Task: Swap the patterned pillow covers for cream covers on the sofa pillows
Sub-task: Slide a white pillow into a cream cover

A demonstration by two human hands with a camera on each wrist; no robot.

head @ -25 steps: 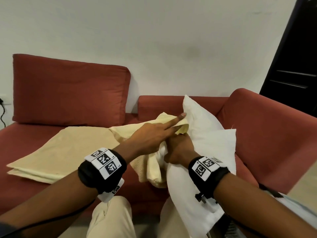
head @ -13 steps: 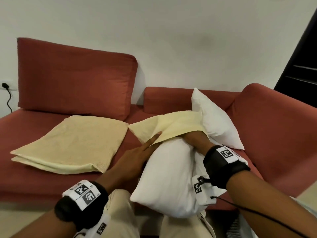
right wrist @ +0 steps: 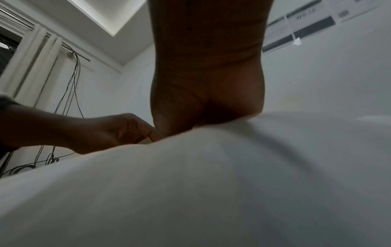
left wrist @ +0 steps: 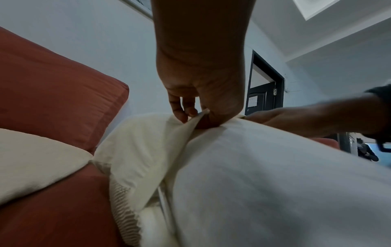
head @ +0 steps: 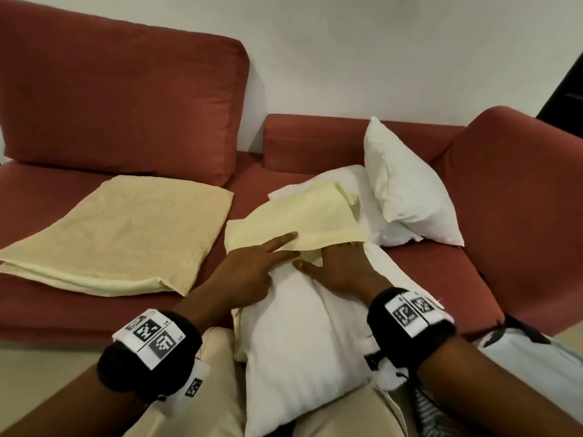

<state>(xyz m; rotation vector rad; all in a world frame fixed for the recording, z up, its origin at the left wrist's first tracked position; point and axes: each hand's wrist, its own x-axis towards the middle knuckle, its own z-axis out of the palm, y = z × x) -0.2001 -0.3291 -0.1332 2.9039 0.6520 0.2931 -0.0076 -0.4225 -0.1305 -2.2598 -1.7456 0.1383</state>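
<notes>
On the sofa seat at far left lies a spare cream cover, flat and untouched. Next, the left hand pinches the mouth edge of the cream cover being fitted, forefinger stretched along it. The bare white pillow rests on the person's lap, its far end under that cover. The right hand presses the pillow; whether its grip holds cloth I cannot tell. Another bare pillow leans rightmost. The step looks like sleeving; next, draw the opening down over the pillow.
</notes>
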